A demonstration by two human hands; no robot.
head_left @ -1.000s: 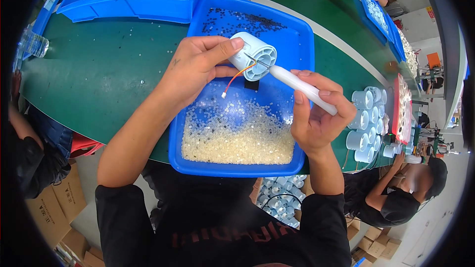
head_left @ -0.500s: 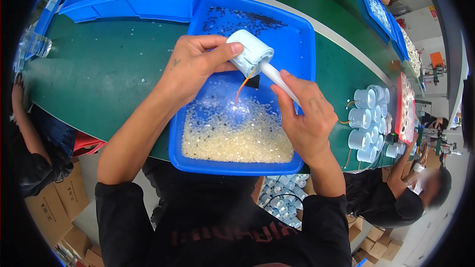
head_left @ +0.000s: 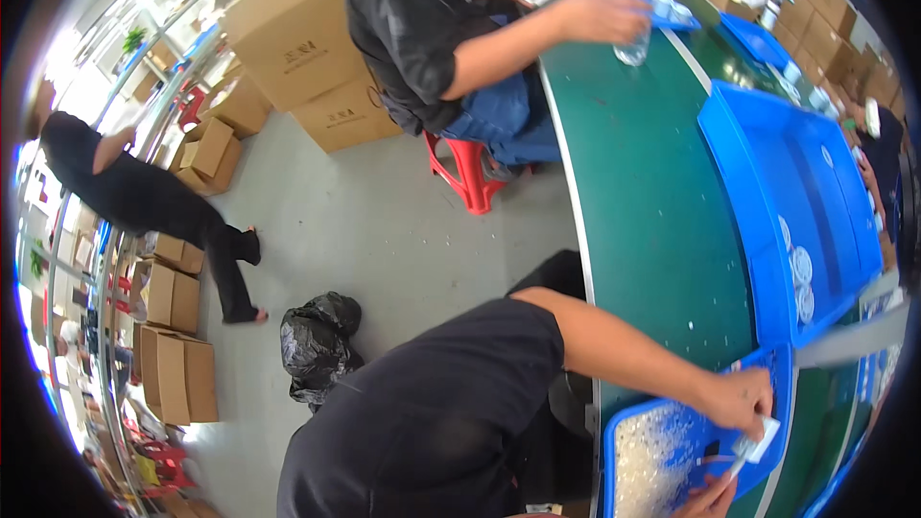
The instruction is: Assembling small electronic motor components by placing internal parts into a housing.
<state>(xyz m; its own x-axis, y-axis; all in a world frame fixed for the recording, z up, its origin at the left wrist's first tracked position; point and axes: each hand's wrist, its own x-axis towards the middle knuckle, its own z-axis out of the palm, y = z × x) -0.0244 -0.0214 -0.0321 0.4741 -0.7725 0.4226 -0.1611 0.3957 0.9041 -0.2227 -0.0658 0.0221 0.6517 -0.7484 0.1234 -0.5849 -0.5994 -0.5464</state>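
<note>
At the lower right, my left hand (head_left: 737, 399) grips a light-blue cylindrical plastic housing (head_left: 764, 440) with a thin wire. Just below it, my right hand (head_left: 708, 499), partly cut off by the lower edge, is closed on a white pen-shaped tool (head_left: 737, 467). The tool's tip points up at the housing; whether they touch I cannot tell. Both hands are over a blue tray (head_left: 614, 427), where many small pale pieces (head_left: 641, 451) lie heaped along the near side. A small black item (head_left: 712, 448) sits in the tray beside my hands.
A larger blue bin (head_left: 743, 221) with several light-blue round parts (head_left: 802, 267) stands on the green table (head_left: 643, 201). A co-worker (head_left: 413, 29) sits on a red stool (head_left: 470, 173), one hand by a clear bottle (head_left: 633, 34). Cartons (head_left: 297, 29) and a black bag (head_left: 321, 345) are on the floor.
My view has swung far to the left, so the hands and tray now appear at the lower right. Both hands still hold the housing and the white tool.
</note>
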